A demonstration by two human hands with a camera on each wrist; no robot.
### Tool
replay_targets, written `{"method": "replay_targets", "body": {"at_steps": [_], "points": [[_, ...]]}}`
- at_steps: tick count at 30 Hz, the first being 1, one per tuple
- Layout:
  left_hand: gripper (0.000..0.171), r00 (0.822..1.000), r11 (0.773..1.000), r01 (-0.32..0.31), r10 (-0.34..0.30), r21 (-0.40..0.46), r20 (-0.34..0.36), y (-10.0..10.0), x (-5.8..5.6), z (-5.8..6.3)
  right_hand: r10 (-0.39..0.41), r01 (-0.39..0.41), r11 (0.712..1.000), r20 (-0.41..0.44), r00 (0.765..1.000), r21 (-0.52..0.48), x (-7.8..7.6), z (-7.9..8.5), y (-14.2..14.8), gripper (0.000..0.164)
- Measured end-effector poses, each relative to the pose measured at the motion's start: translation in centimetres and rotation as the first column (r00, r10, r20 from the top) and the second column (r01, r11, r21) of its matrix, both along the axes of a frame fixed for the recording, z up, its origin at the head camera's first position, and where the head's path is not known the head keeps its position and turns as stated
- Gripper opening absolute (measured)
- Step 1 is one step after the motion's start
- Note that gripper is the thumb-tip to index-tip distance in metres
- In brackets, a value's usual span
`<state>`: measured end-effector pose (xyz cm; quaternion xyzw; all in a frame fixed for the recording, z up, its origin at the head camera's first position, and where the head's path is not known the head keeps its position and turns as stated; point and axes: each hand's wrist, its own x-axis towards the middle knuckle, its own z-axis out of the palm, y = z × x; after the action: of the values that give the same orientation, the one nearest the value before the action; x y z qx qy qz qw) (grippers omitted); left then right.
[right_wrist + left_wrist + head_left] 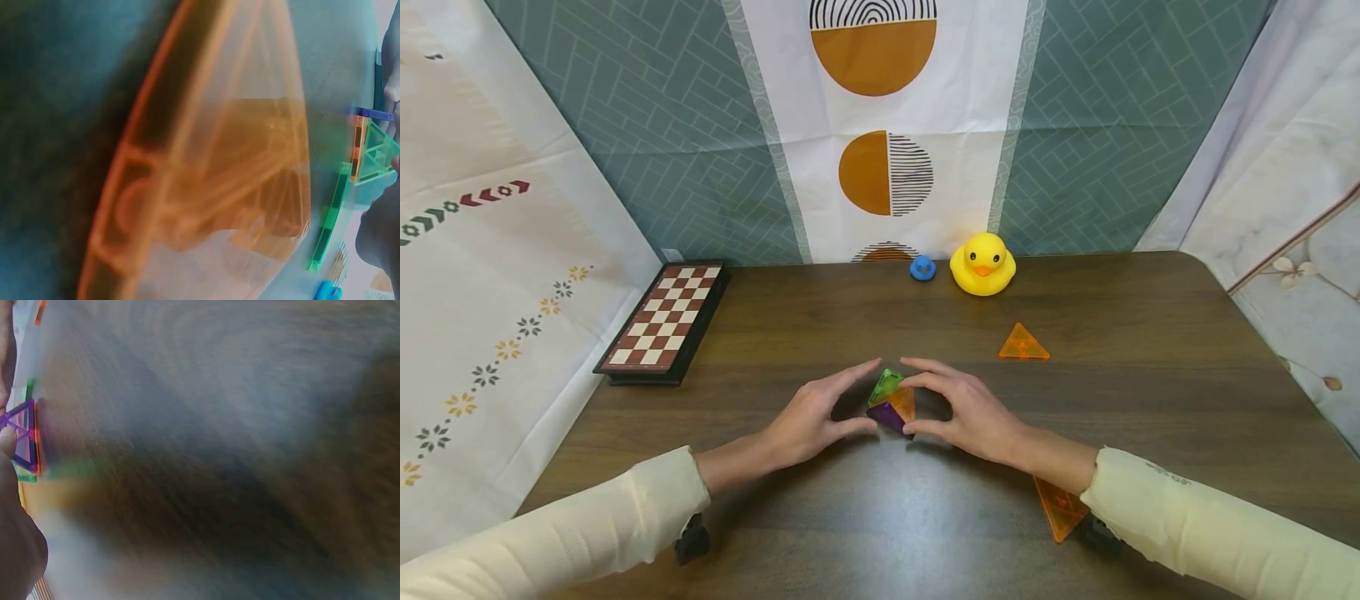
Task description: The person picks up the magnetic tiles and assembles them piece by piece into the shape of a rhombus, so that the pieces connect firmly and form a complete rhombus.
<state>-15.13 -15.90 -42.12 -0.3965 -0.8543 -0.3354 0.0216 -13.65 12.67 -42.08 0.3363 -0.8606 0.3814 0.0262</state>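
Pinching tiles (pixel 895 404) narrowly with right hand (pixel 972 412), curving left hand (pixel 805 417) wide around opposite side. Better to press seams gently, without tipping, well inside edges of bench (pixel 820 312).

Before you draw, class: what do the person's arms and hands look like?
The left hand and right hand show no gloves or rings. The left sleeve and right sleeve are long, cream-coloured and stop before the hands; the right one bears a small dark marking, too small to read. A dark object shows beneath the left sleeve's end.
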Motion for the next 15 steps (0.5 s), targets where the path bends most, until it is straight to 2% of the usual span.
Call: {"method": "replay_targets", "body": {"at_steps": [8,15], "points": [[0.082,1.0,0.999,0.028,-0.028,-0.026,0.014,1.0,0.0,-0.5,0.014,-0.014,1.0,0.026,1.0,-0.016,0.1,0.0,-0.4,0.046],[0.076,1.0,1.0,0.023,-0.023,-0.004,0.013,1.3,0.0,-0.9,0.023,-0.023,0.999,0.011,1.0,-0.041,0.2,-0.2,-0.7,0.043]]}}
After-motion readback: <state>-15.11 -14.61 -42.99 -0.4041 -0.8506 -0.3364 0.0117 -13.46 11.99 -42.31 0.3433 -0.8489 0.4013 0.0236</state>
